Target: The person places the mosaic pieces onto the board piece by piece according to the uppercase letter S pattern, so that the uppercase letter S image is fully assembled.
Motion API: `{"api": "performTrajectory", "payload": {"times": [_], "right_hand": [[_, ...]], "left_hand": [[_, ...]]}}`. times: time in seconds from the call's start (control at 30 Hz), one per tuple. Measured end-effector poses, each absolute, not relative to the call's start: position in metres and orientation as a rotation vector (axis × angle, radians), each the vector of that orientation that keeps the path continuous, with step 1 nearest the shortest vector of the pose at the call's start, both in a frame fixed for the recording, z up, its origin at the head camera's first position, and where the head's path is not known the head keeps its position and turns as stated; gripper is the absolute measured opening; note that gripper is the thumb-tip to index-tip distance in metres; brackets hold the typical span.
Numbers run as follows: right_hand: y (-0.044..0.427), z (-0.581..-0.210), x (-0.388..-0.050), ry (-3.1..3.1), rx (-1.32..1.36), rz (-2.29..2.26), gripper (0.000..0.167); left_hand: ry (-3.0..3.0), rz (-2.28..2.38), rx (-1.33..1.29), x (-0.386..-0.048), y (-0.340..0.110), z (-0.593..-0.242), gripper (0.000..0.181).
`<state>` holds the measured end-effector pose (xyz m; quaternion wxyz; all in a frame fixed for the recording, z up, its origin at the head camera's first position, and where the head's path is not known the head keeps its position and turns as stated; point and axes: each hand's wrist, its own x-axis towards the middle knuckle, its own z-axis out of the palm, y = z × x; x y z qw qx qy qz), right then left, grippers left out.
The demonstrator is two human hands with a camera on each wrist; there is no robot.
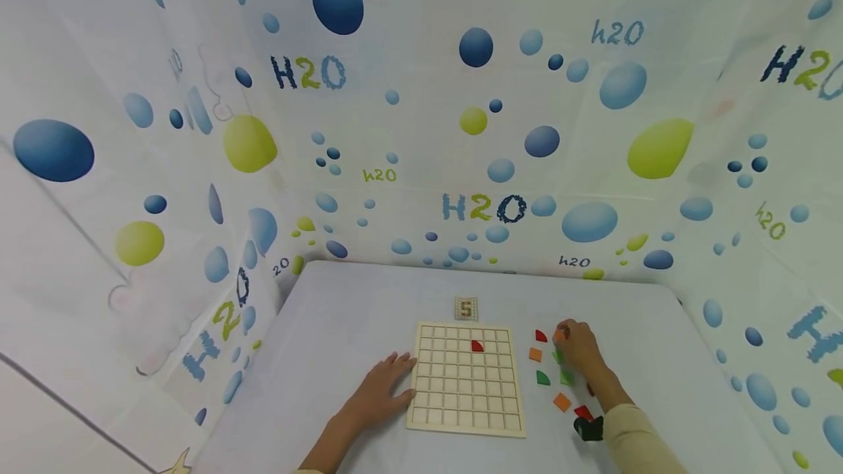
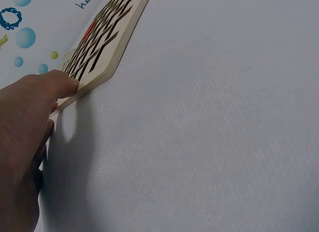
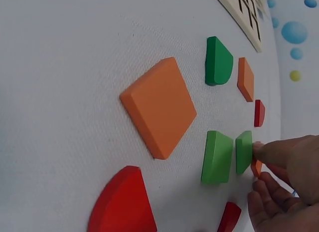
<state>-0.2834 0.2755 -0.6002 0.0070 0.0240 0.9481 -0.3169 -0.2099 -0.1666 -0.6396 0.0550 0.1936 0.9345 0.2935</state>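
My left hand (image 1: 378,392) lies with spread fingers against the left edge of a pale wooden grid board (image 1: 519,415); in the left wrist view its thumb touches the board's rim (image 2: 112,72). One red quarter-round piece (image 1: 477,346) sits in a cell of the upper part. Right of the board, my right hand (image 1: 581,348) pinches an orange piece (image 1: 559,336) between thumb and fingers, low at the table, partly hidden by the fingers. Beside the thumb in the right wrist view is a light green piece (image 3: 243,152), with another light green piece (image 3: 217,157) nearby.
Loose on the table lie a red piece (image 1: 541,336), orange squares (image 1: 562,401), a dark green piece (image 1: 543,377) and another red piece (image 1: 582,412). A dark object (image 1: 588,429) is by the right sleeve. Behind the board lies a small card (image 1: 466,309). Patterned curtains surround the table.
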Motion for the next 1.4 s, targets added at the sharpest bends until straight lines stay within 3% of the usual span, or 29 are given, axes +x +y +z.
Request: {"api": "performTrajectory", "payload": {"times": [0.3,1.0,1.4], "right_hand": [[0.277,-0.607,-0.284,3.014,0.027,-0.958,0.022],[0.252,-0.598,-0.298,2.998,0.028,-1.013,0.025],[0.188,-0.602,-0.293,2.913,-0.386,-1.200,0.018]], "left_hand": [[2.850,0.887,0.586,-0.209,-0.166,-0.641,0.062],[2.852,0.875,0.583,-0.207,-0.165,-0.640,0.062],[2.853,0.881,0.590,-0.206,-0.164,-0.636,0.062]]}}
